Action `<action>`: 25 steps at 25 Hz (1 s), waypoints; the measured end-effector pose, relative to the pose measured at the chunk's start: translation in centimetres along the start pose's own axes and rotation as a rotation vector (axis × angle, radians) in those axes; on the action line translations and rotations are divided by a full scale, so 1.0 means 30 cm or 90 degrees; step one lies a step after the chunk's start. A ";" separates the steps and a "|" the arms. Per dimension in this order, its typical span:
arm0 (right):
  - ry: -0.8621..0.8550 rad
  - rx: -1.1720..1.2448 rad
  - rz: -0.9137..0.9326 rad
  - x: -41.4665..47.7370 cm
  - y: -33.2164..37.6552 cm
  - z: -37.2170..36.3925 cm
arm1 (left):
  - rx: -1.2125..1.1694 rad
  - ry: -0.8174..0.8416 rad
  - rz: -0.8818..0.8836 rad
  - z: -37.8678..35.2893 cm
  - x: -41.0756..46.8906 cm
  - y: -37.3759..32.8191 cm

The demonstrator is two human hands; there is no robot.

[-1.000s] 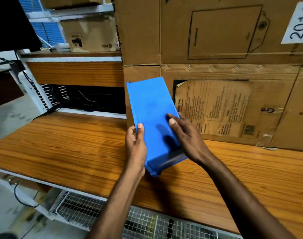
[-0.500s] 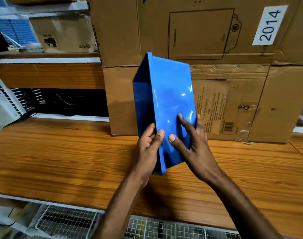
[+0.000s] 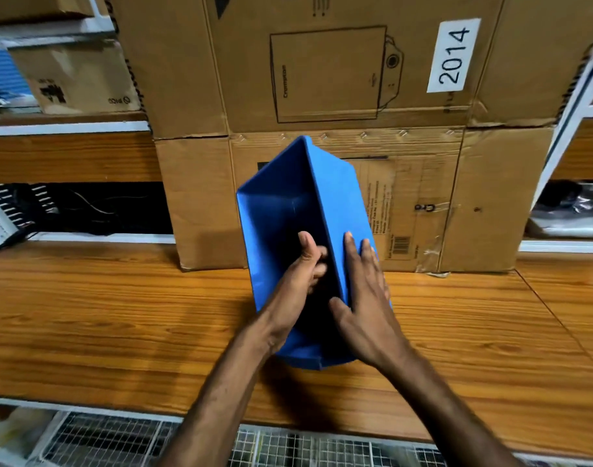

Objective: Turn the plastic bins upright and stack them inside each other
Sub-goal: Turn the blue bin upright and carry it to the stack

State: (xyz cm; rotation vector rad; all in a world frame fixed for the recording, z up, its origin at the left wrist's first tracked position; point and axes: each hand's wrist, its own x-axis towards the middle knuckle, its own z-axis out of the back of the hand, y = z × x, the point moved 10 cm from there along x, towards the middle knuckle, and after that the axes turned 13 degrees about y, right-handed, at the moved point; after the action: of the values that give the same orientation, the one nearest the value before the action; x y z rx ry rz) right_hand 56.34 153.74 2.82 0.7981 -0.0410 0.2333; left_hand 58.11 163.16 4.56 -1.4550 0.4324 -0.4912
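Blue bin [image 3: 275, 210] rolled since half a second ago: open mouth now faces camera, tilted, near end low over wooden table [image 3: 120, 315], contact unclear. Left hand [image 3: 298, 278] inside bin, fingers curled in shadow, grip unclear. Cardboard boxes [image 3: 322, 79] behind. Right hand [image 3: 366, 298]: fingers flat on outer wall, thumb inside, pinching it.

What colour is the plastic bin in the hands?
Plain blue bin, clearest in the head view.
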 end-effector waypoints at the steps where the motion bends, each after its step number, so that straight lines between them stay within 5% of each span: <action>1: -0.028 -0.007 0.021 -0.007 -0.017 0.020 | 0.001 -0.013 -0.016 -0.028 0.009 -0.007; 3: -0.114 -0.004 0.087 -0.037 -0.060 0.083 | 0.032 -0.157 -0.083 -0.016 0.001 -0.010; 5: -0.192 0.016 0.155 -0.072 -0.113 0.135 | 0.146 -0.482 -0.146 0.097 -0.088 0.008; 7: -0.232 0.036 0.215 -0.111 -0.179 0.169 | 0.212 -0.666 -0.052 0.159 -0.140 0.074; 10: -0.242 0.098 0.213 -0.121 -0.284 0.211 | 0.169 -0.604 0.025 0.169 -0.076 0.184; 14: -0.231 0.080 0.033 -0.023 -0.423 0.288 | 0.310 -0.596 -0.092 0.123 -0.069 0.107; 19: -0.330 0.070 0.031 -0.043 -0.466 0.333 | 0.441 -0.537 -0.236 0.016 -0.080 0.061; 25: -0.306 0.042 -0.007 -0.007 -0.420 0.328 | 0.481 -0.496 -0.211 0.073 -0.048 0.060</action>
State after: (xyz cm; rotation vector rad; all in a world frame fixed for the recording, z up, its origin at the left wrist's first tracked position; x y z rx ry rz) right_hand 59.44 138.17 0.79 0.9064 -0.4831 0.0284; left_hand 58.24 165.86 2.88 -0.8654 -0.5789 -0.2603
